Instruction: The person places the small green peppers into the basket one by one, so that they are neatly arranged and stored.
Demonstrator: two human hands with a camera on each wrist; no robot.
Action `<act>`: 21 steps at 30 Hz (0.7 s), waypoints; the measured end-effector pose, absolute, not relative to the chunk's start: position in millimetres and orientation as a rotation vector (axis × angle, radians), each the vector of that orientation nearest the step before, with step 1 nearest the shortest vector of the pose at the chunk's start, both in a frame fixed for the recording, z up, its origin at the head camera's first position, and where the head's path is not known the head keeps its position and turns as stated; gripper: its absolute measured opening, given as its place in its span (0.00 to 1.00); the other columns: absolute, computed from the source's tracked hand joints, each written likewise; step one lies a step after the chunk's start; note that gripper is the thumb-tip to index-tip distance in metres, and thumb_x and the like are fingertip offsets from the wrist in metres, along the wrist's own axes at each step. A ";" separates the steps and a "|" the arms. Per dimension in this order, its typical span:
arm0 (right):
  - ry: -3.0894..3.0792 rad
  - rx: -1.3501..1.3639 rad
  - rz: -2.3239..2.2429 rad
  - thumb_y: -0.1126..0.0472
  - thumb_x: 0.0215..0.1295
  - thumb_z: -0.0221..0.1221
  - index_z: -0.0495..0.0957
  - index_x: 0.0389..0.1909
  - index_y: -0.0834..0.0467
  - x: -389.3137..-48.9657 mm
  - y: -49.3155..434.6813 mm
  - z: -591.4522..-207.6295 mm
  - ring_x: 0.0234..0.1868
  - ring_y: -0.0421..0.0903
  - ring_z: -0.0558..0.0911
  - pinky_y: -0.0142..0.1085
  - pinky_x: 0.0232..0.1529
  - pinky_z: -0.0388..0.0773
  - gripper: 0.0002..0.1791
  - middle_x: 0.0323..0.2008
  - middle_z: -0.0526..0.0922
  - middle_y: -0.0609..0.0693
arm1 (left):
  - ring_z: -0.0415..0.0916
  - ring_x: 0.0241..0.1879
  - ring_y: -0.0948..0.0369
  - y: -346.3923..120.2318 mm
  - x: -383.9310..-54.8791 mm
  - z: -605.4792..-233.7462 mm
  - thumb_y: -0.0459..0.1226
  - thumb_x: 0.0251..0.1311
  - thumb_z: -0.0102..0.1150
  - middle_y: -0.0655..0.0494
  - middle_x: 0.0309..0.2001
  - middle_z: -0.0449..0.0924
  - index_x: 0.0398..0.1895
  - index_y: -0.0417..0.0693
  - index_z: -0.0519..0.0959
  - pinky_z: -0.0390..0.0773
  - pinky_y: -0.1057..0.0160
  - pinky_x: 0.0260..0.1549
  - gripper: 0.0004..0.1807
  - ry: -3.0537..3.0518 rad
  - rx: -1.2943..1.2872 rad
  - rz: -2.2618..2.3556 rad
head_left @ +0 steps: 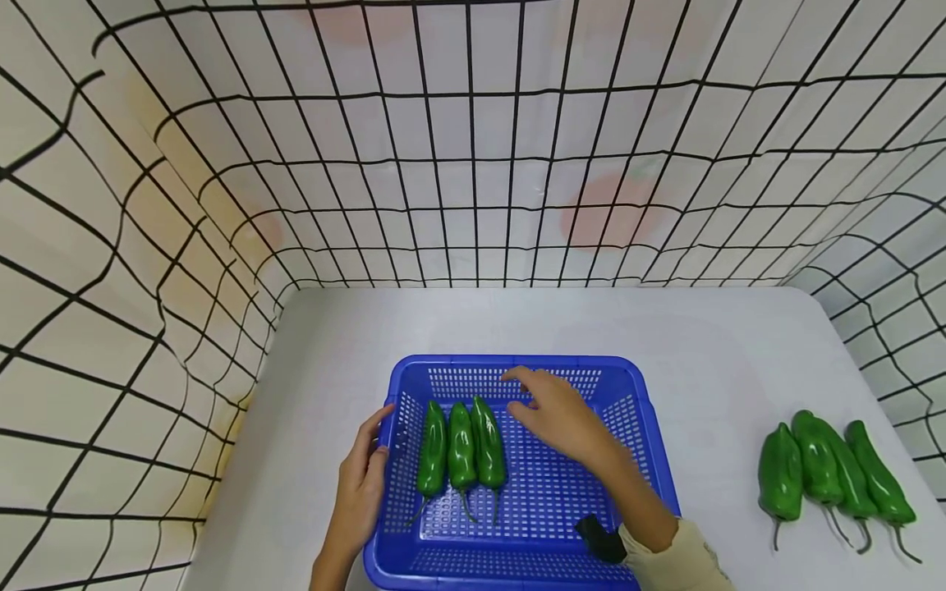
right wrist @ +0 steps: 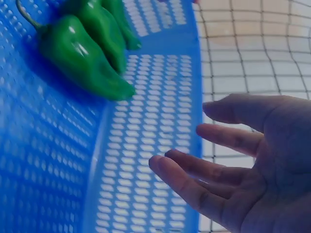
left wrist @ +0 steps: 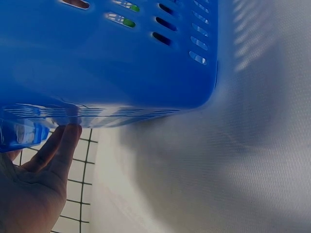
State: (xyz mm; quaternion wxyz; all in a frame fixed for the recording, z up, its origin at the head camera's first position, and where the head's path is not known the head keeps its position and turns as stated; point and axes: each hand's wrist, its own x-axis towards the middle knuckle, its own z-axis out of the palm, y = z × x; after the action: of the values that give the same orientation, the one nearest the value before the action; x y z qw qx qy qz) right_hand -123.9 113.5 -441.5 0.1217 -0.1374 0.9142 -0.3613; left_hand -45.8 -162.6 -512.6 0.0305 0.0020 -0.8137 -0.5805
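Three long green peppers (head_left: 461,451) lie side by side in the left half of a blue plastic basket (head_left: 636,371), stems toward the near side. My left hand (head_left: 362,480) rests against the basket's left rim; in the left wrist view its fingers (left wrist: 62,150) are fairly straight and touch the basket's outer side. Over the far middle of the basket, to the right of the peppers, hovers my right hand (head_left: 557,413). Its fingers spread loosely with nothing between them, and the right wrist view shows them apart from the peppers (right wrist: 80,53).
Several more green peppers (head_left: 819,464) lie in a row on the white table (head_left: 709,345), right of the basket. Black wire mesh (head_left: 473,164) over pale panels encloses the table at the back and sides. A dark band (head_left: 600,538) sits by the right sleeve.
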 end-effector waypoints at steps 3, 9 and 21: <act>2.674 -0.409 -1.053 0.62 0.67 0.59 0.74 0.63 0.58 -123.2 126.7 -432.0 0.42 0.51 0.82 0.45 0.40 0.81 0.23 0.53 0.81 0.58 | 0.74 0.60 0.40 -162.9 -46.0 -512.8 0.28 0.73 0.36 0.48 0.71 0.65 0.72 0.63 0.65 0.81 0.40 0.44 0.29 -2.505 0.017 -1.789; 2.753 -0.349 -1.078 0.61 0.69 0.58 0.74 0.63 0.58 -117.3 164.7 -417.0 0.46 0.53 0.82 0.51 0.43 0.83 0.22 0.51 0.81 0.60 | 0.74 0.61 0.42 -162.4 -46.7 -514.6 0.28 0.73 0.36 0.51 0.72 0.64 0.73 0.64 0.64 0.81 0.41 0.45 0.30 -2.507 0.020 -1.802; 3.052 -0.110 -0.997 0.62 0.70 0.58 0.73 0.62 0.65 -94.9 270.3 -423.1 0.47 0.67 0.79 0.63 0.41 0.79 0.22 0.49 0.79 0.70 | 0.76 0.59 0.43 -162.8 -46.9 -515.1 0.27 0.72 0.35 0.50 0.70 0.66 0.72 0.64 0.64 0.82 0.43 0.44 0.31 -2.524 0.056 -1.768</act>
State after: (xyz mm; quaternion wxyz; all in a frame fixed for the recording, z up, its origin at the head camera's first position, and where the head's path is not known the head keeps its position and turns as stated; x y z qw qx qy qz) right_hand -94.9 270.3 -423.1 -0.0355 -0.0341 0.9494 -0.3102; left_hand -46.9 -162.8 -515.1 0.0297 0.0183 -0.8185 -0.5735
